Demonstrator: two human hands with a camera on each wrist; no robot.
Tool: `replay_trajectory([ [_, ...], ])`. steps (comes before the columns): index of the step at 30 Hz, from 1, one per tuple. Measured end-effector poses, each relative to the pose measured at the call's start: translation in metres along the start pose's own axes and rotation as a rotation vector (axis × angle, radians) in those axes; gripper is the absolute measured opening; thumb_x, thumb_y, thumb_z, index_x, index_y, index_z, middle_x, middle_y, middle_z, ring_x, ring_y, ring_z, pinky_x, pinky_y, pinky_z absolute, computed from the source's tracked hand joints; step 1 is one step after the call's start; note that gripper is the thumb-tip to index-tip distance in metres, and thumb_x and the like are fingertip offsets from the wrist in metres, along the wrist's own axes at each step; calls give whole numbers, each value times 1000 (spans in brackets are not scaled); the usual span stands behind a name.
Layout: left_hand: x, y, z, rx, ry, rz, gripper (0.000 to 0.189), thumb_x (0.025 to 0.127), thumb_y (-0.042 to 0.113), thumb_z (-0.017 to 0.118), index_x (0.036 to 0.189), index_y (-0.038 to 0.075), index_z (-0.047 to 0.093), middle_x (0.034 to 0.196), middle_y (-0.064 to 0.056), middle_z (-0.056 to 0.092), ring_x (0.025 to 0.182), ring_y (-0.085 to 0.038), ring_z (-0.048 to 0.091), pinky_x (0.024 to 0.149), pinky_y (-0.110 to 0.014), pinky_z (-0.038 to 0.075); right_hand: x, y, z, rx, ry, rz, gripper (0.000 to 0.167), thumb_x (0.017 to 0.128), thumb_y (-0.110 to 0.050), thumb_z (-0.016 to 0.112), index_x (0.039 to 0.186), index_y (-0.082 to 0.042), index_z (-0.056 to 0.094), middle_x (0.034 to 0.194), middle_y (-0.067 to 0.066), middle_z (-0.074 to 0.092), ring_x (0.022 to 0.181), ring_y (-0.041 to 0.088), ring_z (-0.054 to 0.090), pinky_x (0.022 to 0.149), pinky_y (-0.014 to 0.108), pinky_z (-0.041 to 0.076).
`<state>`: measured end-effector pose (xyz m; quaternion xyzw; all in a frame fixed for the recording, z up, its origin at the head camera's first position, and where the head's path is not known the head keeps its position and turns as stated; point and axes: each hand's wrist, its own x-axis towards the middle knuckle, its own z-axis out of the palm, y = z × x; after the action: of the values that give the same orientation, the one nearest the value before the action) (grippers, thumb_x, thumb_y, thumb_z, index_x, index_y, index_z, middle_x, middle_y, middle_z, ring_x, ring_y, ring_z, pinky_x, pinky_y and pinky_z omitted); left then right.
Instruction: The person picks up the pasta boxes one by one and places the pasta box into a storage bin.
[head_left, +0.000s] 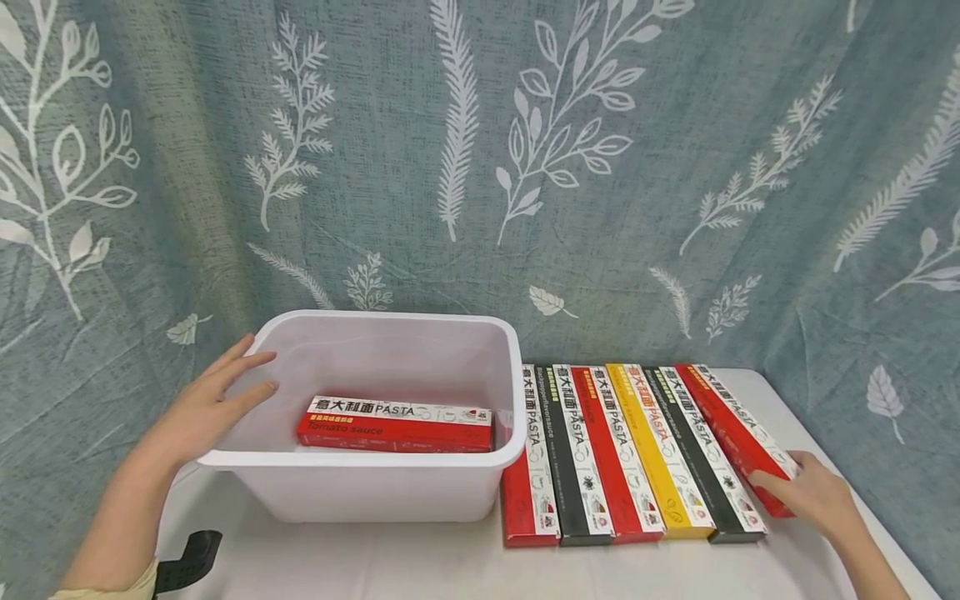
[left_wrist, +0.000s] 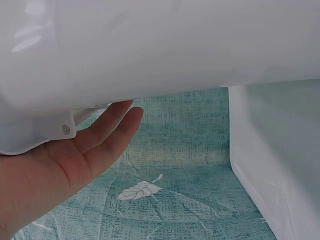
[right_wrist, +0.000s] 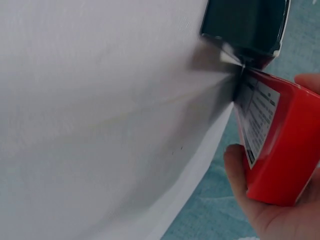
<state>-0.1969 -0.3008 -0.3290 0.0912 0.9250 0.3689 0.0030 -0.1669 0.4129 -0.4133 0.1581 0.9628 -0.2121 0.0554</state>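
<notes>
Red pasta box (head_left: 738, 437) – held by its near end in the right hand (head_left: 816, 497), that end raised off the worktop (head_left: 420, 562) – probably wants a firm pinch to clear the black box (head_left: 699, 454) left of that hand; the left hand (head_left: 201, 414), fingers spread, touches the white bin (head_left: 375, 492).

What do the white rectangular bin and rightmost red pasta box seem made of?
The white rectangular bin looks like smooth, slightly glossy plastic, judging by its moulded rim and soft highlights. The rightmost red pasta box is probably cardboard with some sheen, given its crisp edges and printed faces.
</notes>
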Motion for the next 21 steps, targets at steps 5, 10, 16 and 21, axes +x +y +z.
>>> replay_trajectory([
  [5, 0, 0, 1, 1, 8, 3, 62, 103, 35, 48, 147, -6, 35, 162, -20, -1, 141, -54, 2, 95, -79, 16, -6, -4, -2, 18, 76, 3, 95, 87, -56, 60, 129, 24, 32, 119, 46, 46, 100, 53, 52, 77, 56, 48],
  [10, -1, -1, 2, -5, 16, 9, 61, 103, 35, 48, 146, -6, 36, 162, -20, 0, 141, -55, 2, 94, -79, 15, -12, -12, -8, 69, 141, 30, 92, 88, -55, 61, 133, 20, 32, 122, 44, 45, 104, 52, 49, 79, 58, 46],
  [16, -3, -3, 2, -8, 24, 22, 60, 103, 33, 49, 146, -6, 36, 161, -20, 1, 141, -55, 3, 95, -79, 15, -21, -25, -12, 108, 201, 18, 90, 87, -56, 61, 137, 13, 35, 122, 41, 47, 103, 49, 50, 70, 47, 46],
  [21, -2, -3, 2, -5, 15, 20, 61, 103, 33, 49, 147, -6, 35, 162, -20, 0, 141, -54, 2, 95, -78, 16, -30, -42, -12, 170, 247, -17, 87, 86, -54, 65, 140, 9, 37, 123, 38, 50, 102, 45, 50, 64, 37, 42],
])
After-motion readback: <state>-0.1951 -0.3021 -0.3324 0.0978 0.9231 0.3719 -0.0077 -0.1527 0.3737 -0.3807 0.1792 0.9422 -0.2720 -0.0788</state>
